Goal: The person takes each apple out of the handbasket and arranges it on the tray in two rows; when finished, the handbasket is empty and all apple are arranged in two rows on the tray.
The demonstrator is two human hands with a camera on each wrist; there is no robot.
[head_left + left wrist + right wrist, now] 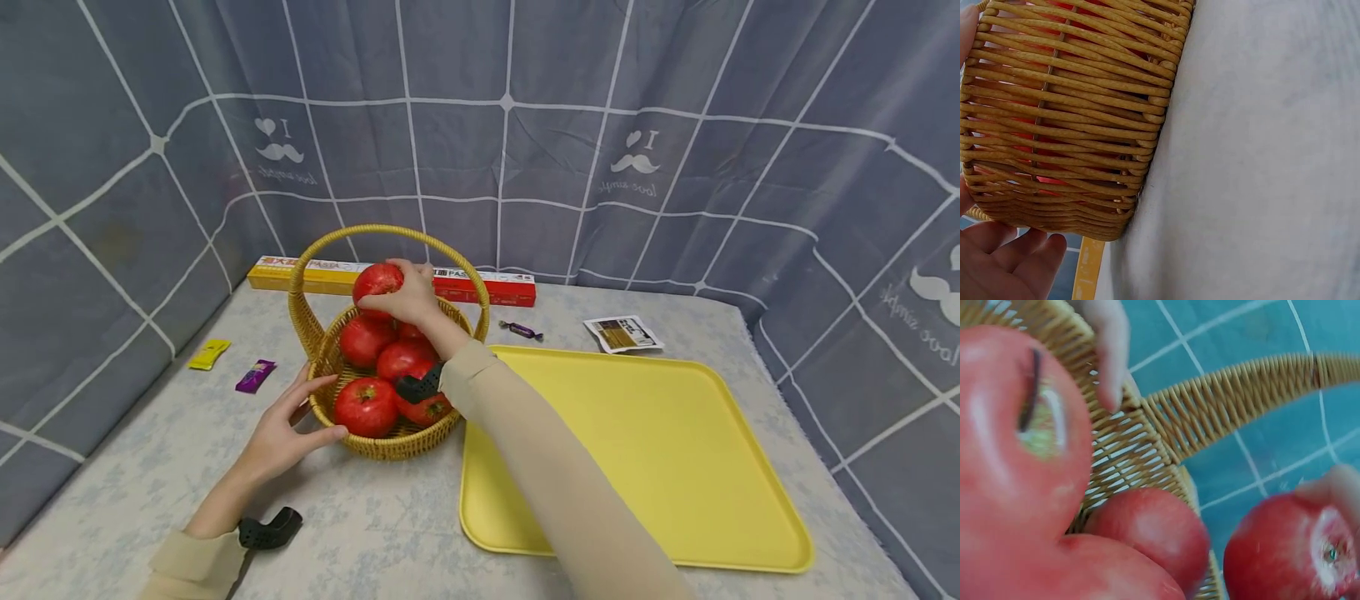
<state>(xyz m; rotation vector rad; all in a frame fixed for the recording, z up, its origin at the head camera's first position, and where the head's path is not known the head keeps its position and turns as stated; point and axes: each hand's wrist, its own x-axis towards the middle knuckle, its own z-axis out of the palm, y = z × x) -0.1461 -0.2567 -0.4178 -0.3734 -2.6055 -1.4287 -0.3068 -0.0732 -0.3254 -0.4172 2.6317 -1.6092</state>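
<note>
A woven wicker basket (392,448) with a tall arched handle holds several red apples (365,408). My right hand (411,297) grips one red apple (377,282) at the basket's far side, above the others. The right wrist view shows this held apple (1285,553) beside the rim, fingers at its right edge. My left hand (279,435) holds the basket by its left side, thumb at the near rim and fingers spread toward the handle's base. In the left wrist view, curled fingertips (1044,259) touch the weave.
A yellow tray (637,450) lies right of the basket, under my right forearm. Behind stands a long yellow-and-red pasta box (487,289). Around are a yellow packet (210,354), a purple packet (256,376), a wrapped candy (521,330) and a white-and-brown sachet (622,333). A grey curtain (465,150) encloses the table.
</note>
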